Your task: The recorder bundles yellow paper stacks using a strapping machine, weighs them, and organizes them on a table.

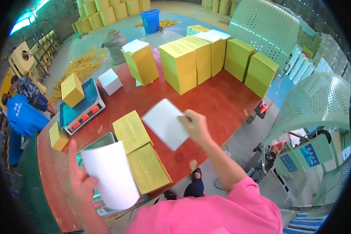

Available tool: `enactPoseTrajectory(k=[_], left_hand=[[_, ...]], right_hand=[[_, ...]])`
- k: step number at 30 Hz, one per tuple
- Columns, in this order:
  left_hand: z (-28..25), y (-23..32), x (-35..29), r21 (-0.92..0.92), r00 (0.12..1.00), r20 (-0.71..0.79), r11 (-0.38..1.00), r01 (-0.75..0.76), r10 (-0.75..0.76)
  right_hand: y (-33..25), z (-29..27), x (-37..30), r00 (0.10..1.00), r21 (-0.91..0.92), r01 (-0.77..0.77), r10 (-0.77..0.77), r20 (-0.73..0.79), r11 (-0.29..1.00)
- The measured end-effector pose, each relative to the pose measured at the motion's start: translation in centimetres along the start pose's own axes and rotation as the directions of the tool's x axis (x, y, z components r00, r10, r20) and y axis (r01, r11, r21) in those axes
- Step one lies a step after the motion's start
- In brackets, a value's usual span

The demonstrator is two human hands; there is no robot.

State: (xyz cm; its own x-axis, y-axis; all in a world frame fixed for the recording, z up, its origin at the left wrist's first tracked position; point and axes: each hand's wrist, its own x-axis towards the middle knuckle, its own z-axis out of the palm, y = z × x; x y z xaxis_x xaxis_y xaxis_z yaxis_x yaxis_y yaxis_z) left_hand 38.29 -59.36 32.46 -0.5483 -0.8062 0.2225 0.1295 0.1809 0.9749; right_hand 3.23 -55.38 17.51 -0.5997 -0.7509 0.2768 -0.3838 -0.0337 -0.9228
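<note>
My right hand [195,124] pinches the right edge of a white sheet of paper [165,121], held above the red table. My left hand [82,183] is at the left edge of another white sheet [111,175], which bends in a curve. A finger points up and the thumb lies against the sheet's edge; the hand is somewhat blurred. Beneath that sheet, a scale [101,210] is mostly hidden. Two stacks of yellow paper, a farther one [131,130] and a nearer one [149,168], lie side by side between the two white sheets.
Tall yellow paper stacks [178,68] line the table's far side. A scale [82,111] with a yellow block [72,90] stands at left, near a small white stack [110,82]. Perforated green machine guards [312,105] rise at right. Two people [25,111] bend down at far left.
</note>
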Motion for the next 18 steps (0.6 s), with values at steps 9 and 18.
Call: enactPoseTrajectory(k=[9, 18], left_hand=[[10.3, -5.6, 23.3, 0.666, 0.967, 0.087, 0.707, -0.236, 0.242], [18.6, -12.7, 47.0, 0.073, 0.952, -0.128, 0.955, 0.288, -0.278]], right_hand=[[19.0, -14.1, 8.6, 0.997, -0.635, -0.005, -0.047, -0.065, 0.773], [18.9, -13.7, 11.7, 0.988, -0.450, 0.069, -0.125, -0.095, 0.890]])
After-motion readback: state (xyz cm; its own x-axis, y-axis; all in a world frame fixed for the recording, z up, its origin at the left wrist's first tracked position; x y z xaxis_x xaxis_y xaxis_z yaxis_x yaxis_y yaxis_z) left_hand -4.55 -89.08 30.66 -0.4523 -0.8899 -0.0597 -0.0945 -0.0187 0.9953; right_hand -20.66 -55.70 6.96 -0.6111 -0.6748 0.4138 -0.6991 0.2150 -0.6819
